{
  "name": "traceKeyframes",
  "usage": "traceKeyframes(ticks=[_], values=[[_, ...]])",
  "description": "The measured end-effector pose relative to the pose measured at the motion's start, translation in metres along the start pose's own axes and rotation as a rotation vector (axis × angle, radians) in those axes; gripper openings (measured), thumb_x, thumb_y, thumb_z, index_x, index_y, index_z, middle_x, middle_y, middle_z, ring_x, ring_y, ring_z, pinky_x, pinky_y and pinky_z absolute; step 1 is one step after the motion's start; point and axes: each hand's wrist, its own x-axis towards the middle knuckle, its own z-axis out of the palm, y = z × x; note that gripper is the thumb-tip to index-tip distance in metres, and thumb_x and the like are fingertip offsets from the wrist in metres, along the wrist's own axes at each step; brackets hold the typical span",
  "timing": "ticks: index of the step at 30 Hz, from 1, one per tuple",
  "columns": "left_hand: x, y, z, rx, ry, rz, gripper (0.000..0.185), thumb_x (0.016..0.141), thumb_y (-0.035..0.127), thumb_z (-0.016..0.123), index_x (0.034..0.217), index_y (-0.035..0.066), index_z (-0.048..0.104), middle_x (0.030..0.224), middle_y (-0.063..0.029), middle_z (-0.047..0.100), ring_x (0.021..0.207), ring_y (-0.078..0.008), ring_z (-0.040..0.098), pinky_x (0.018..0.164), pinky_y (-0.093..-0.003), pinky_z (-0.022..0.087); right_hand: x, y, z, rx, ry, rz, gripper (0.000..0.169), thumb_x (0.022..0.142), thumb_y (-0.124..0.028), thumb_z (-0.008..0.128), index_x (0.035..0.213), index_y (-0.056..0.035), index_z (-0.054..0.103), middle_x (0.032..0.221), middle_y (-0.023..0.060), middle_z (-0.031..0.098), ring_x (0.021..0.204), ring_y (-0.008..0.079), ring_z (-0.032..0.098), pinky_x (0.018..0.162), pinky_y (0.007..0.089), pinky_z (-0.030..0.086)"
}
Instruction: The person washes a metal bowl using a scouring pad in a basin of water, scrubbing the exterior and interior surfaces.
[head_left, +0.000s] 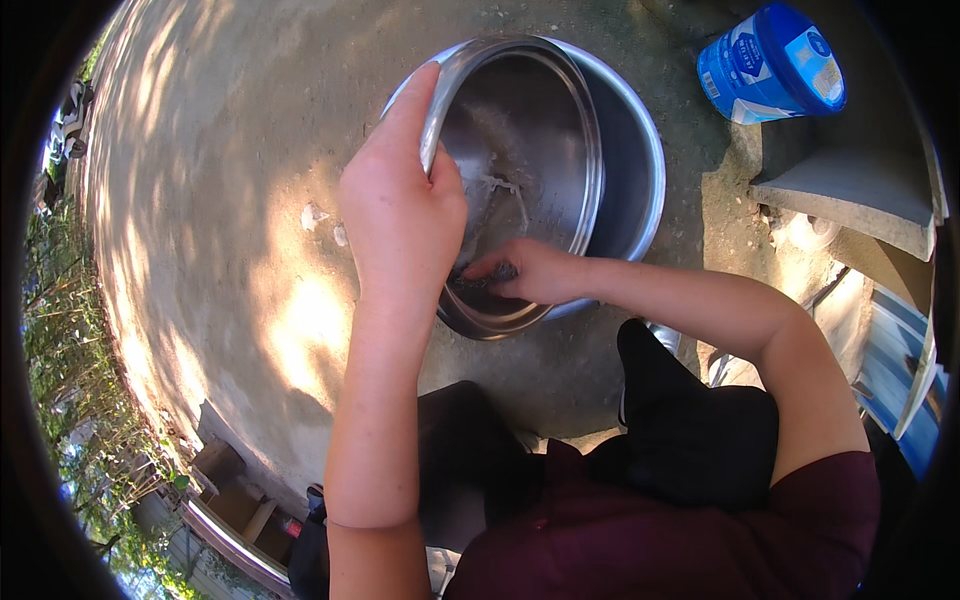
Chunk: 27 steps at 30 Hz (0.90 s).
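My left hand (405, 176) grips the left rim of a stainless steel basin (555, 127), thumb and fingers on either side of the metal. The basin is tilted, and its inside faces me. A little water and pale suds (499, 182) streak its inner wall. Low inside it, my right hand (544, 271) pinches a dark grey scouring pad, apparently steel wool (504, 273), against the near wall. Behind and partly under the tilted basin stands a larger metal basin (651, 176); most of its inside is hidden.
A blue lidded plastic bucket (772, 66) bearing writing sits on the concrete ground (225, 247) at the upper right. Beyond my right arm is a concrete slab edge (847, 202). At the lower left lies an open box (240, 502), near leafy plants (67, 322).
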Motion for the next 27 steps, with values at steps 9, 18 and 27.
traceKeyframes(ticks=[9,18,27], values=[[-0.001,-0.006,-0.008,0.037,-0.009,0.007,0.052,0.079,-0.005,0.056,0.127,0.012,0.059,0.103,-0.0179,0.067,0.087,-0.0301,0.065,0.078,-0.0362,0.051,-0.003,-0.012,-0.075,-0.941,-0.164,0.100,0.028,0.069,-0.010,0.064,0.096,-0.0108,0.072,0.106,0.0003,0.065,0.107,0.0226,0.053,0.093,0.0348,0.042],[0.001,-0.006,-0.007,0.063,0.009,0.029,0.051,0.076,-0.004,0.058,0.125,0.011,0.060,0.097,-0.0181,0.067,0.082,-0.0369,0.064,0.075,-0.0417,0.052,0.006,-0.032,-0.069,-0.988,-0.287,0.218,0.016,0.074,-0.014,0.066,0.087,-0.0110,0.074,0.108,0.0012,0.064,0.109,0.0229,0.053,0.088,0.0353,0.042],[0.001,0.001,-0.006,0.076,-0.022,0.005,0.051,0.079,-0.005,0.055,0.126,0.014,0.060,0.092,-0.0180,0.067,0.075,-0.0296,0.066,0.071,-0.0339,0.051,0.001,-0.044,-0.071,-1.063,-0.318,0.243,0.020,0.074,-0.012,0.065,0.092,-0.0116,0.075,0.111,0.0037,0.063,0.111,0.0230,0.052,0.091,0.0340,0.040]])
